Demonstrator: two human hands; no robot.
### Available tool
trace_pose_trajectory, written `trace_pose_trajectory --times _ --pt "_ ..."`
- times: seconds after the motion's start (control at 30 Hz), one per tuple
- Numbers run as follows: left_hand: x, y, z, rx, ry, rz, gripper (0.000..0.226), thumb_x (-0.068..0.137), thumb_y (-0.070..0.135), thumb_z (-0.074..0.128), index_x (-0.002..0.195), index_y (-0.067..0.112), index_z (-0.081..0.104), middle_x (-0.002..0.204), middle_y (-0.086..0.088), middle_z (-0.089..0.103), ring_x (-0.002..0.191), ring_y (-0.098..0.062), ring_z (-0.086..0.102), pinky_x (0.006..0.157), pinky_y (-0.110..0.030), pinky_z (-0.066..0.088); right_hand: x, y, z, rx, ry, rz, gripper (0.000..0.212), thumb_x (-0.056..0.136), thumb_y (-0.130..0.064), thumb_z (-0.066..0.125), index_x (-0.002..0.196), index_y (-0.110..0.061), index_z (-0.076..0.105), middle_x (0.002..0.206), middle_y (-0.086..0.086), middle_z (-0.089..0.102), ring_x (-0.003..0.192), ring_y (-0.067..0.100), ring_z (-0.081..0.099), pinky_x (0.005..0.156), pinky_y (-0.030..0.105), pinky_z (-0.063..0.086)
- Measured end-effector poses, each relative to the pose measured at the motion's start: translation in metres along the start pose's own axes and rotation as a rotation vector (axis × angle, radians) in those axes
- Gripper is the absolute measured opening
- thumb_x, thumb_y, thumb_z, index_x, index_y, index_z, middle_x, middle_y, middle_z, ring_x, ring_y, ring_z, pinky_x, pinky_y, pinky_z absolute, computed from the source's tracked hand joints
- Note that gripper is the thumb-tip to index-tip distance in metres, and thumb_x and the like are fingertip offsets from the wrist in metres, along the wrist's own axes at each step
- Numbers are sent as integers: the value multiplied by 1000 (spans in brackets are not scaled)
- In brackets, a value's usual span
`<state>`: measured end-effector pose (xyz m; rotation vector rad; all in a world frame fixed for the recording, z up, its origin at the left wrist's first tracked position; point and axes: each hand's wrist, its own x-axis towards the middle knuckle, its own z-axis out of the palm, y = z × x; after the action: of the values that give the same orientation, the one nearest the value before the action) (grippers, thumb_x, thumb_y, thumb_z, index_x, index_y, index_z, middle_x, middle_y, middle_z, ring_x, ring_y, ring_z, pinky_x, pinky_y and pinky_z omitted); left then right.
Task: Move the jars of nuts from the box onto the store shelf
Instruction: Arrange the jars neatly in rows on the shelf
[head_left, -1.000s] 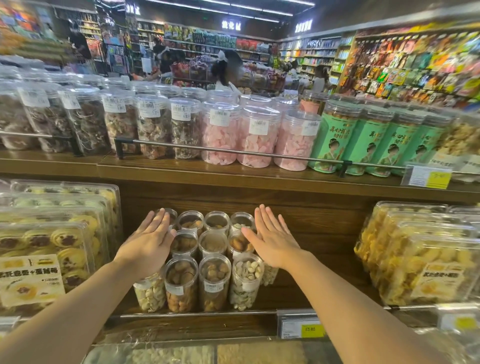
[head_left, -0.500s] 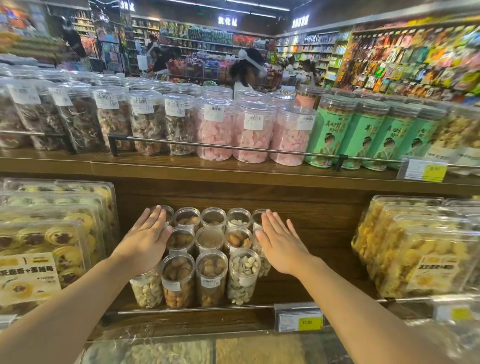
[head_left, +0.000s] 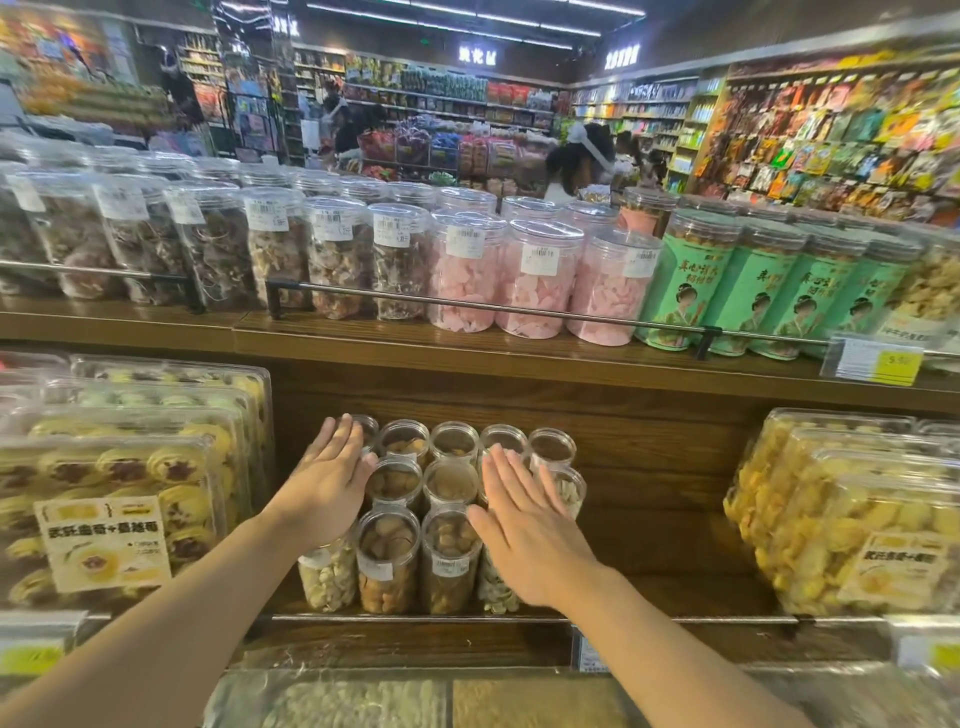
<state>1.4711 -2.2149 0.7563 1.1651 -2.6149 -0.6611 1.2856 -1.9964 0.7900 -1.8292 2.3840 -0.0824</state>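
Behind rail (head_left: 415, 618), flat hands (head_left: 327, 486) flank jars (head_left: 449, 558)

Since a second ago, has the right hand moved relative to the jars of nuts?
Yes. The right hand has slid left over the jars of nuts, now covering the front right jar that showed clearly before, closing toward the left hand.

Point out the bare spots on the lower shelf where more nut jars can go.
Bare wood lies between the nut jars and the yellow snack boxes, right of the right hand. Left is crowded: the left hand sits close to the pastry boxes.
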Motion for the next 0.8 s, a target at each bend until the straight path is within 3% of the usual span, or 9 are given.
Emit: trace_pose_trajectory --times 0.1,0.33,0.47,0.6,0.7,0.8 --pt "-3 7 -2 -29 -13 -3 63 110 42 19 162 9 7 169 0 -7 153 -14 -19 127 -37 -6 9 -1 3 -38 16 15 82 88 -65 -18 158 -22 -17 164 -7 -27 147 10 -33 124 44 -15" --pt "-3 9 -4 -6 -32 31 60 111 36 19 162 8 6 169 -2 -7 153 -13 -19 126 -33 -8 10 -1 4 -49 -23 33 75 93 -62 -13 157 -23 -19 163 -7 -28 147 10 -33 124 44 -15" --pt "-4 10 -4 45 -38 13 62 109 43 17 162 13 5 170 2 -8 153 -11 -18 126 -33 -7 9 3 -7 74 -84 80 80 93 -72 -6 155 -26 -25 160 -8 -36 144 9 -38 121 45 -21" --pt "-11 20 -10 163 -3 7 66 106 53 14 163 24 -2 168 11 -16 151 -10 -24 126 -35 -7 24 18 -14 80 18 305 92 86 -83 -5 157 -27 -21 159 -8 -34 147 15 -34 121 48 -20" --pt "-14 22 -13 229 -10 12 70 101 64 10 160 32 -8 165 13 -23 149 -10 -29 124 -35 -11 34 22 -7 30 -40 316 92 86 -83 -4 159 -29 -19 163 -8 -30 149 16 -30 123 52 -14" --pt "-14 23 -13 271 -36 35 69 102 63 9 161 31 -7 165 15 -20 150 -10 -28 125 -36 -10 37 23 -4 13 -47 308 91 88 -81 -2 160 -28 -15 166 -8 -23 151 15 -25 124 51 -11"
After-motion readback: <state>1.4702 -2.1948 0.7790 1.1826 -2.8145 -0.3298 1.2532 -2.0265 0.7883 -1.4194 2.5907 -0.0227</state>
